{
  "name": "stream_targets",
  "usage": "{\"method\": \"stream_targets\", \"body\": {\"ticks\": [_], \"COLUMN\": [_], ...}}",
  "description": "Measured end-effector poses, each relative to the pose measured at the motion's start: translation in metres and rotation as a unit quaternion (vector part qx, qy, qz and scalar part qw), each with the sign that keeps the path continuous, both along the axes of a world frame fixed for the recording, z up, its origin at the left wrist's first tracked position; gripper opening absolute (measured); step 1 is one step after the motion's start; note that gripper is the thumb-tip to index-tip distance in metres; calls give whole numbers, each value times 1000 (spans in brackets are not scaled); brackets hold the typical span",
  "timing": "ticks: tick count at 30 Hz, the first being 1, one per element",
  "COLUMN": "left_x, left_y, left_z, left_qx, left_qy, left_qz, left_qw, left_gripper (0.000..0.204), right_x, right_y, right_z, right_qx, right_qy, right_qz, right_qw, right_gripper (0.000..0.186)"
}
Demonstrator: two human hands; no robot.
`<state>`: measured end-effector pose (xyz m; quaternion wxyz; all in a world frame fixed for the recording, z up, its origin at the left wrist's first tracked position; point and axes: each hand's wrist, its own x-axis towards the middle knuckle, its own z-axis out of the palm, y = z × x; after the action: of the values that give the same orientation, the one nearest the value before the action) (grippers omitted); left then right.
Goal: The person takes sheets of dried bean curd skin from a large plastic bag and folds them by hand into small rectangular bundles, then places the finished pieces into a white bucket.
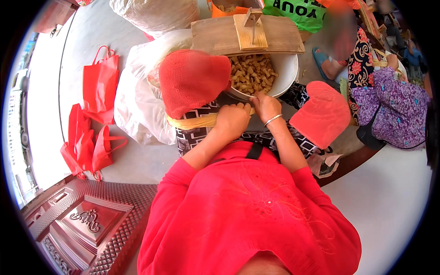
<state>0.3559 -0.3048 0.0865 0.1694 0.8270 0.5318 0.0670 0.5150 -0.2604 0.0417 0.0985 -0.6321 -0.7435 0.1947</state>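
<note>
Yellow strips point(196, 122), long, bunched, across patterned trousers point(185, 140), in left hand point(233, 120)

hands point(233, 121) at yellow strip point(196, 123) | pot point(287, 69): brown chunks point(252, 74) inside | plank point(214, 38) above

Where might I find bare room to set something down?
Bare grey floor shows between the red bags, white sack and carved panel; also the pale surface right of the red sleeve. It's crowded around the pot, left hand and right hand.
</note>
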Motion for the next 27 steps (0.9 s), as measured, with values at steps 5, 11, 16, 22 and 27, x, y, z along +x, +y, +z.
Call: {"method": "stream_targets", "body": {"ticks": [5, 11, 16, 22, 27], "left_x": [-1, 2, 8, -2, -2], "left_y": [-8, 8, 68, 125, 152], "left_z": [-8, 4, -15, -51, -83], "left_qx": [-90, 16, -269, -372, -333], "left_qy": [-49, -197, -670, -758, -777], "left_qz": [-22, 71, 370, 429, 412], "left_qw": [994, 978, 585, 322, 341], "left_gripper": [22, 14, 49, 61, 56], "right_x": [-1, 3, 6, 3, 0], "right_y": [-40, -55, -63, -71, -67], "right_z": [4, 12, 33, 35, 31], "right_qx": [-10, -1, 9, -15, -46], "right_qy": [-7, 94, 260, 241, 178], "right_qz": [15, -30, -66, -27, -19], "right_qw": [1000, 995, 963, 970, 983], "right_gripper": [21, 21, 22, 24, 29]}}
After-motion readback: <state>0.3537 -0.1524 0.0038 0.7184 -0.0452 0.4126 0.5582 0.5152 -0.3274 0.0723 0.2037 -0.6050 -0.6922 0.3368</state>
